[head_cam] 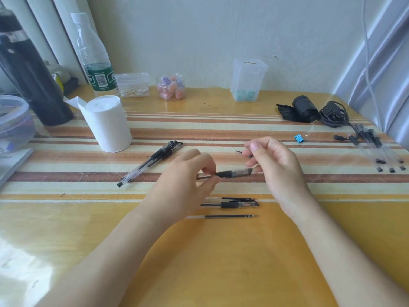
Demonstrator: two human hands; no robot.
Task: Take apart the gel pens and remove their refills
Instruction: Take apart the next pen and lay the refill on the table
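Observation:
My left hand (190, 173) pinches a gel pen barrel (232, 173) with a black grip and clear cap, holding it level above the striped mat. My right hand (274, 165) is closed on a thin refill (238, 151) whose metal tip points left; its lower fingers are close to the barrel's cap end. Below my hands lie another capped barrel (239, 204), a loose refill (230, 216) and a thin dark piece (239, 198). A bundle of whole gel pens (155, 160) lies to the left. More pens (376, 149) lie at the far right.
A tissue roll (106, 122), water bottle (95, 58) and black flask (28, 74) stand at the left. A jar (170, 86) and clear box (247, 80) stand by the wall. A black bag roll (303, 108), a cable (334, 114) and a blue clip (298, 138) lie at the right.

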